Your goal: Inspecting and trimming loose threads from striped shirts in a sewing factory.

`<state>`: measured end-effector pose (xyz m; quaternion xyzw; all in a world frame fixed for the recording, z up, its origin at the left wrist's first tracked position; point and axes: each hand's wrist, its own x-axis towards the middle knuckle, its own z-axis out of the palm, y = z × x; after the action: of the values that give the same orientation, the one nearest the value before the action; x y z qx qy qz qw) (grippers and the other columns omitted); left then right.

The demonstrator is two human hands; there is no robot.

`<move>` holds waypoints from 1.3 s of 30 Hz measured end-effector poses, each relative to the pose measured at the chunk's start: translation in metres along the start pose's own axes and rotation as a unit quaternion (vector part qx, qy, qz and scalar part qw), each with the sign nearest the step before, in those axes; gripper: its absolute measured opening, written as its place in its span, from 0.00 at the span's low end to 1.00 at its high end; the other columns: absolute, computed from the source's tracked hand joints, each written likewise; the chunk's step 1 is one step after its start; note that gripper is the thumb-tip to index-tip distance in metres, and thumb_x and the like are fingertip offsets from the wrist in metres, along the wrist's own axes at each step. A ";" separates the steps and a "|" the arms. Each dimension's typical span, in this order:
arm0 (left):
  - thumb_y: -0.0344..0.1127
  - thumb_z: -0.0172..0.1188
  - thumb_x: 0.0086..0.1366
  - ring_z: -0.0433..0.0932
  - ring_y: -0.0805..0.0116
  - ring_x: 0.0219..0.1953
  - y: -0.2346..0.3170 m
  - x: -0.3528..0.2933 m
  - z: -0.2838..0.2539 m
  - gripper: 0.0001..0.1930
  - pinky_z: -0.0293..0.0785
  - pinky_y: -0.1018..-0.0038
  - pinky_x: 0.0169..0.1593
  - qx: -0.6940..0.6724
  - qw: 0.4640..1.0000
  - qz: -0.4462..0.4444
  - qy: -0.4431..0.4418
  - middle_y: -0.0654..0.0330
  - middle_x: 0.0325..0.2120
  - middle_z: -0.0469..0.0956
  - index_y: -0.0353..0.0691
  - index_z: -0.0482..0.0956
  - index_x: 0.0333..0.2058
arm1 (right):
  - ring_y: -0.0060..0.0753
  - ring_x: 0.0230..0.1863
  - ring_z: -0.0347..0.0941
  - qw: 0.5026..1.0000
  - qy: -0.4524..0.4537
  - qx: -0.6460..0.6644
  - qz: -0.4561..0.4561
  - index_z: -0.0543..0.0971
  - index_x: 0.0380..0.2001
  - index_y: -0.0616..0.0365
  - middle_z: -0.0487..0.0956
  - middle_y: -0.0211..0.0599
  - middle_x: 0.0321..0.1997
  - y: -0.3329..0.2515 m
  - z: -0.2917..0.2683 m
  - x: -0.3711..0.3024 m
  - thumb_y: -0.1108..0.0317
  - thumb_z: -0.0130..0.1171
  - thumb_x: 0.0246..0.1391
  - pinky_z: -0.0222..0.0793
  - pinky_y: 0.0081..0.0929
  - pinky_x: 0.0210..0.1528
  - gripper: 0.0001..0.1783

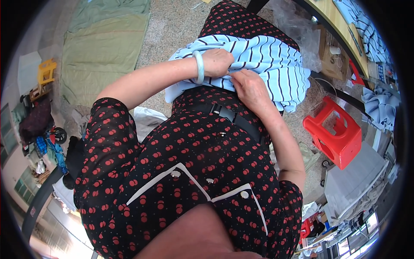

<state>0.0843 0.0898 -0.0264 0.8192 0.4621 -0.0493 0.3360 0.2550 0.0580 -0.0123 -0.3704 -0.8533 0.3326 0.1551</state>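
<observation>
Left hand: closed on striped cloth | Right hand: pinching same cloth, beside left hand | Cloth position: bunched beneath and beyond both hands | Red stool: right of hands

Looks matt, creased on cloth; like glossy plastic on stool; smooth, polished on bangle; plastic on buckle.

Bright, sharp centre; black, curved edges.

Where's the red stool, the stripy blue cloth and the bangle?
Red plastic stool (347, 147): head view, on a red panel.
Striped light-blue cloth (271, 63): head view, bunched folds.
Pale bangle (200, 67): head view, middle of its band.
</observation>
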 end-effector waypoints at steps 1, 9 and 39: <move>0.38 0.57 0.47 0.74 0.50 0.31 -0.001 -0.001 0.001 0.12 0.69 0.62 0.36 -0.004 1.000 -0.001 0.010 0.47 0.23 0.74 0.33 0.74 0.24 | 0.44 0.28 0.68 1.000 0.005 -0.001 0.000 0.74 0.27 0.62 0.71 0.42 0.22 0.000 0.001 0.001 0.74 0.53 0.44 0.64 0.35 0.32 0.05; 0.35 0.55 0.50 0.74 0.56 0.29 -0.005 -0.006 -0.016 0.10 0.67 0.67 0.34 -0.151 0.986 0.007 0.074 0.46 0.23 0.73 0.35 0.75 0.30 | 0.44 0.31 0.70 0.998 0.055 0.043 0.000 0.74 0.29 0.63 0.73 0.44 0.26 -0.002 -0.009 0.005 0.75 0.51 0.45 0.65 0.33 0.34 0.06; 0.38 0.51 0.56 0.68 0.76 0.17 0.006 -0.009 -0.019 0.11 0.64 0.79 0.21 -0.381 0.919 -0.101 0.008 0.63 0.15 0.71 0.36 0.76 0.30 | 0.39 0.29 0.72 0.983 0.177 -0.036 0.045 0.75 0.30 0.61 0.75 0.41 0.26 -0.006 -0.009 0.008 0.74 0.56 0.43 0.67 0.29 0.32 0.07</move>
<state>0.0793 0.0926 -0.0048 0.5781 0.5293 0.1036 0.6123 0.2504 0.0648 -0.0015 -0.4666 -0.8065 0.2371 0.2751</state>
